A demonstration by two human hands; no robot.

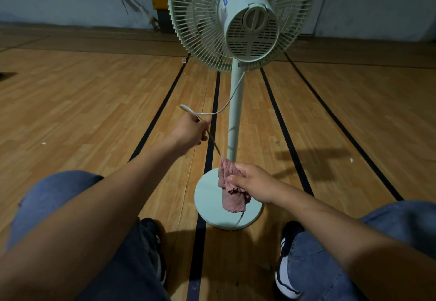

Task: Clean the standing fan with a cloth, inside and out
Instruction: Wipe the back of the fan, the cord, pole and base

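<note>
One pale-green fan [236,112], crumpled pink cloth [230,187]

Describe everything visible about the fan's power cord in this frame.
The cord is thin, pale and flexible, plastic by its look. It leaves the fan just below the motor housing, hangs beside the pole, then swings left in a loop to the left hand, which grips it. From there it runs taut, down and right, into the pink cloth that the right hand holds round it. A short length shows below the cloth, over the round base. No plug is visible.
</note>
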